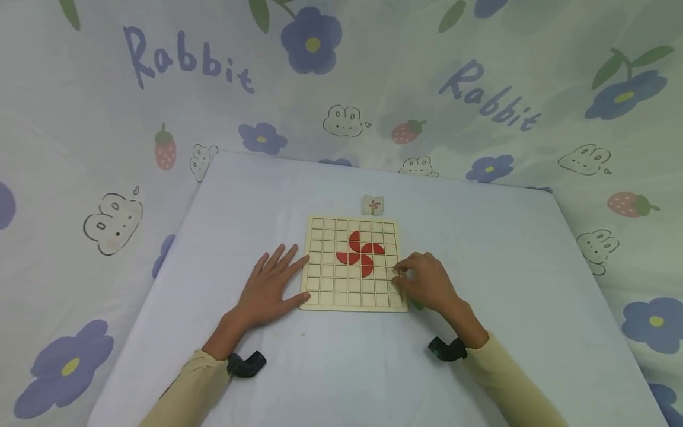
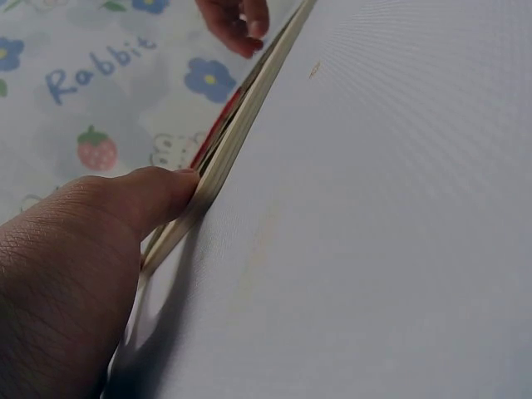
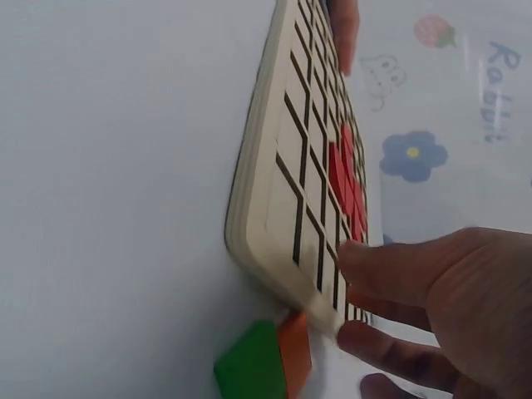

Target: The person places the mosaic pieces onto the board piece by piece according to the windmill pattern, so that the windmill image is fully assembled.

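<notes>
A square wooden grid board (image 1: 347,286) lies on the white table. Four-part red pinwheel pieces (image 1: 367,265) sit in its cells around the centre. My left hand (image 1: 271,290) has its fingers spread along the board's left edge, the thumb (image 2: 170,195) touching the near left corner. At the right edge, my right hand (image 1: 428,281) is loosely bent, its thumb (image 3: 386,270) and fingertips close over the edge cells. Nothing shows between them. Beside that edge, partly beneath the hand, are a green piece (image 3: 252,366) and an orange piece (image 3: 295,353).
Behind the board lies a small pattern card (image 1: 373,205) with a red pinwheel printed on it. A white cloth covers the table (image 1: 341,367). Around it hangs a curtain (image 1: 299,95) with flowers, rabbits and strawberries. A black wrist mount (image 1: 447,349) is on the right forearm.
</notes>
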Available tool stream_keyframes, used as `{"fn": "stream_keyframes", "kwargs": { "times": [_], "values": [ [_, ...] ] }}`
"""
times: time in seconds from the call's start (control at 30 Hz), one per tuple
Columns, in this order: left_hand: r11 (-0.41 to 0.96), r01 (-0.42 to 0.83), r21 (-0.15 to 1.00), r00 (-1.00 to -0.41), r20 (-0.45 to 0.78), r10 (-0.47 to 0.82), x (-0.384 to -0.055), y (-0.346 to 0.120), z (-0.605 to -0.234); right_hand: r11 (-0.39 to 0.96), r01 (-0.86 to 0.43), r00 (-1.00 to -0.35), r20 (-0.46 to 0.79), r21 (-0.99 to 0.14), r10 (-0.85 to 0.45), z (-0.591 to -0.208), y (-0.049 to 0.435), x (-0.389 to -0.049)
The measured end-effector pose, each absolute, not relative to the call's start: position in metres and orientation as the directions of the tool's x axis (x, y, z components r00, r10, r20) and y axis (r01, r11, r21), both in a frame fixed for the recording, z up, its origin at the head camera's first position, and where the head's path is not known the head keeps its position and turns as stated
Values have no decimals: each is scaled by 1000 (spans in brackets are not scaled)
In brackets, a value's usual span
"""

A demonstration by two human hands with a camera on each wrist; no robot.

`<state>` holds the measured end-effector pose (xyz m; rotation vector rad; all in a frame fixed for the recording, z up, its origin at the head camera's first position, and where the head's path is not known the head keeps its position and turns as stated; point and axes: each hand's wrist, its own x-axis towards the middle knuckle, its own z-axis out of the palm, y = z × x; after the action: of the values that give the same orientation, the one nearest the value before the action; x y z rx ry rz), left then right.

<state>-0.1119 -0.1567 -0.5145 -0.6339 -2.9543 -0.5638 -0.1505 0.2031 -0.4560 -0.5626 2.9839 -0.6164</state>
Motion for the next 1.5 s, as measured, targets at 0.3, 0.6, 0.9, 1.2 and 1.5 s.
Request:
{"fn": "stream_keyframes", "kwargs": {
  "times": [0.3,0.6,0.9,1.2,1.5],
  "values": [
    [861,377,342,-926,124,356,-108,-163,-513,846,-343,-898,-123,-408,-423,-455,226,-142],
    [850,393,351,-919,146,365,-109,-163,-510,840,-269,-910,-161,-471,-382,-458,238,-141],
    [852,394,343,-919,136,370,-111,-161,-511,879,-262,-955,-24,-399,-296,-467,247,-146],
    [839,410,357,-912,143,385,-111,-156,-511,851,-130,-928,-239,-509,-285,-446,278,-137],
    [847,405,344,-914,130,385,-114,-155,-514,783,-250,-906,-147,-569,-396,-463,284,-133]
  ]
}}
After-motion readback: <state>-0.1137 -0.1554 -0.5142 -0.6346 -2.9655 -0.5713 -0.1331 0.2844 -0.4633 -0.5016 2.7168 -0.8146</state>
